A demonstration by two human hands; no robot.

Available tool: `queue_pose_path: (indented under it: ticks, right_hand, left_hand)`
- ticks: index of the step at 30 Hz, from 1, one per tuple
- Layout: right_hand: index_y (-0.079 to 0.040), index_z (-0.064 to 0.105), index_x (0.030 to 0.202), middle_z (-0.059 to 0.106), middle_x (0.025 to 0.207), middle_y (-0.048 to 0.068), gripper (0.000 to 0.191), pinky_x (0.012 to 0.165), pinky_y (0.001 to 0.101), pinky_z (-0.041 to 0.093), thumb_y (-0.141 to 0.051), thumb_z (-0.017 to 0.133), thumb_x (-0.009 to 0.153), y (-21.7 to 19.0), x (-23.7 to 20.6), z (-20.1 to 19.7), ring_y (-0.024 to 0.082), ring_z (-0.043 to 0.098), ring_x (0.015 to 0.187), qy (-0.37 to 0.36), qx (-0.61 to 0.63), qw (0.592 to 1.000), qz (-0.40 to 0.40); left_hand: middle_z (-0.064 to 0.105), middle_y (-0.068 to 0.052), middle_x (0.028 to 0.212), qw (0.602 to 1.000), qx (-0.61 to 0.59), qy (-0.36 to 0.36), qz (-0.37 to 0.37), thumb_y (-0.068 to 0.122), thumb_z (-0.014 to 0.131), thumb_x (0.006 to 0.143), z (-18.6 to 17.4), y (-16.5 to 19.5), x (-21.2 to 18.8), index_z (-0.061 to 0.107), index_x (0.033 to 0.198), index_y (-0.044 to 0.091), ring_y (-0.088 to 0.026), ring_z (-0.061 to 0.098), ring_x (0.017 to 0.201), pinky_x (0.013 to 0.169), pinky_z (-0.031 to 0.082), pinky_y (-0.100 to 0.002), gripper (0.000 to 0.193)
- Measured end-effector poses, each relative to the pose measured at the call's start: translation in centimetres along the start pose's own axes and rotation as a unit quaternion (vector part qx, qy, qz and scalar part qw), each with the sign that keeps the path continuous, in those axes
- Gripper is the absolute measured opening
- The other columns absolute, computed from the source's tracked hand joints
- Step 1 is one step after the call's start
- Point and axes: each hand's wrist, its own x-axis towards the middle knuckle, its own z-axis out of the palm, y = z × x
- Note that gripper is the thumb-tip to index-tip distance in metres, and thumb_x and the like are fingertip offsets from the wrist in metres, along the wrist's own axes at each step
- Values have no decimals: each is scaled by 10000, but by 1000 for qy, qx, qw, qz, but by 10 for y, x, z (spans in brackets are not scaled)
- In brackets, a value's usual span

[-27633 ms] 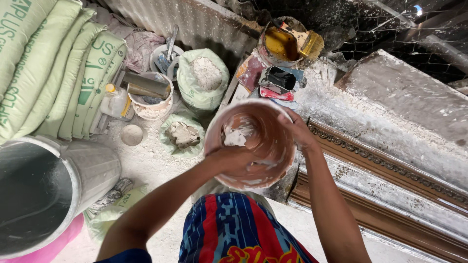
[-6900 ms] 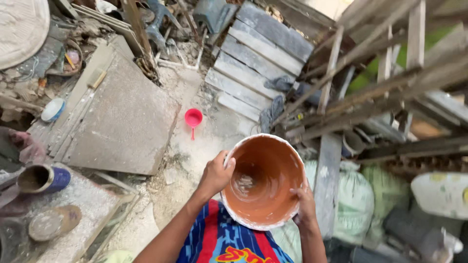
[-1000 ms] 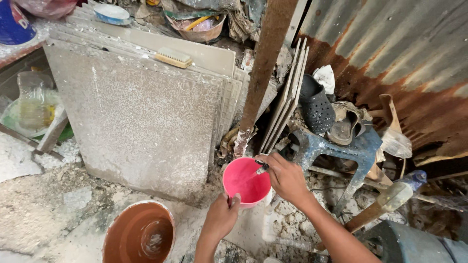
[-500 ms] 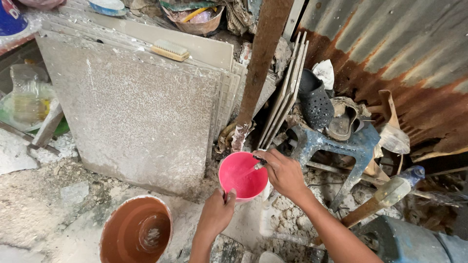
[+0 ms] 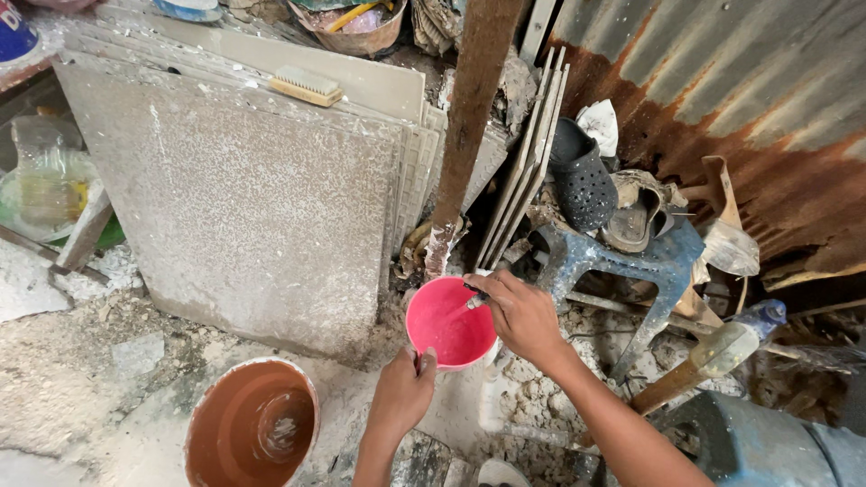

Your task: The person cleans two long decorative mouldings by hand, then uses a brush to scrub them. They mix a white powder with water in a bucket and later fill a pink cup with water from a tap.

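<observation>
- The pink cup (image 5: 448, 323) sits between both hands, directly ahead of the person, its mouth facing up.
- Left hand (image 5: 402, 390) grips the cup's near rim.
- Right hand (image 5: 520, 313) is closed around a small tap (only partly visible) over the far rim.
- Orange bowl (image 5: 252, 425) rests lower left, apart.
</observation>
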Motion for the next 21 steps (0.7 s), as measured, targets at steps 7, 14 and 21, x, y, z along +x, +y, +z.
queue_pose_path:
  ticks: [7, 14, 21]
  right_hand:
    - [-193, 685, 1256, 651, 910, 71, 418, 577, 435, 534, -29, 600, 881, 1, -2, -2, 314, 658, 674, 1, 3, 1000, -4]
    - [-193, 669, 1270, 641, 911, 72, 420, 583, 440, 532, -27, 595, 892, 1, -2, -3, 315, 657, 678, 3, 9, 1000, -12]
    - [-198, 679, 1281, 622, 873, 73, 431, 563, 434, 533, -40, 609, 886, 1, -2, -2, 306, 652, 648, -16, 4, 1000, 5]
  left_hand:
    - [707, -218, 725, 1000, 10, -4, -22, 368, 496, 1028, 3, 1, -1, 644, 880, -38, -350, 709, 696, 709, 518, -458, 456]
    - [706, -181, 678, 998, 7, -40, -56, 353, 514, 1009, 0, 6, -3, 617, 851, -10, -282, 700, 610, 660, 529, -444, 409]
    - [717, -215, 798, 999, 10, -24, -43, 344, 509, 1010, 2, 1, -3, 625, 873, -26, -317, 694, 680, 691, 511, -465, 411]
